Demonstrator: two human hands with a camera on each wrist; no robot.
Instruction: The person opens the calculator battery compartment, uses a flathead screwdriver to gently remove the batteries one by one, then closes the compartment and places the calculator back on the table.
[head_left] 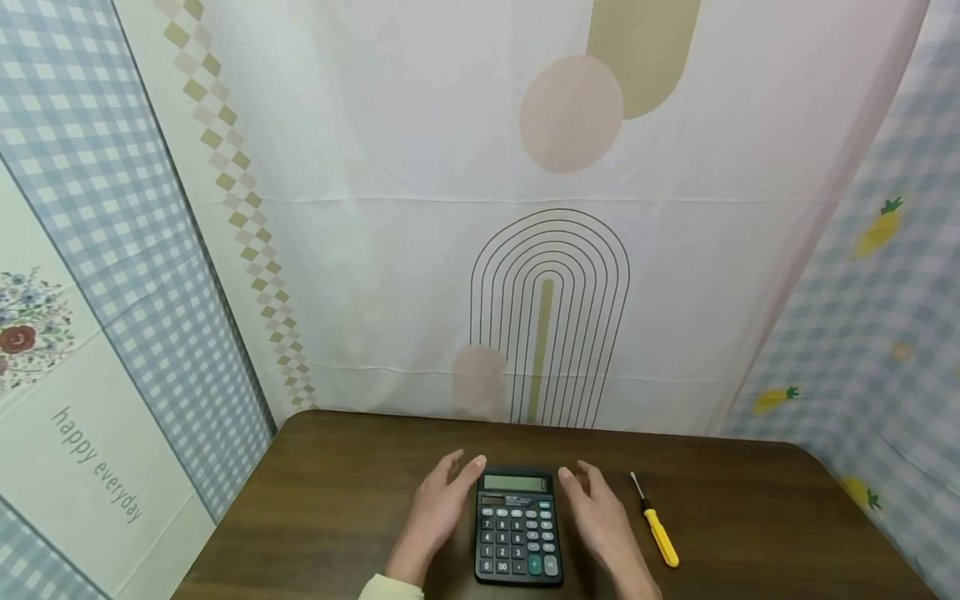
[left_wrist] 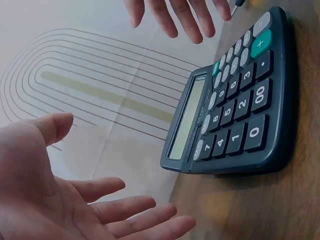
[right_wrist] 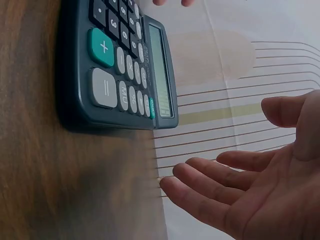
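Note:
A dark calculator (head_left: 517, 527) lies face up on the brown wooden table, its display toward the far edge. My left hand (head_left: 438, 510) is beside its left side, fingers spread and palm turned inward, as the left wrist view shows with the calculator (left_wrist: 232, 105) beyond the fingertips. On the other side my right hand (head_left: 600, 517) stands with fingers extended and holds nothing. The right wrist view has the calculator (right_wrist: 120, 75) apart from the right fingers (right_wrist: 200, 195). Its keys are grey and black, with a large green plus key.
A screwdriver (head_left: 656, 525) with a yellow handle lies to the right of my right hand, its tip pointing away. Behind the table (head_left: 352, 467) hangs a pale patterned cloth (head_left: 390, 275). Blue checked cloth (head_left: 862, 333) hangs at the right, and more at the left.

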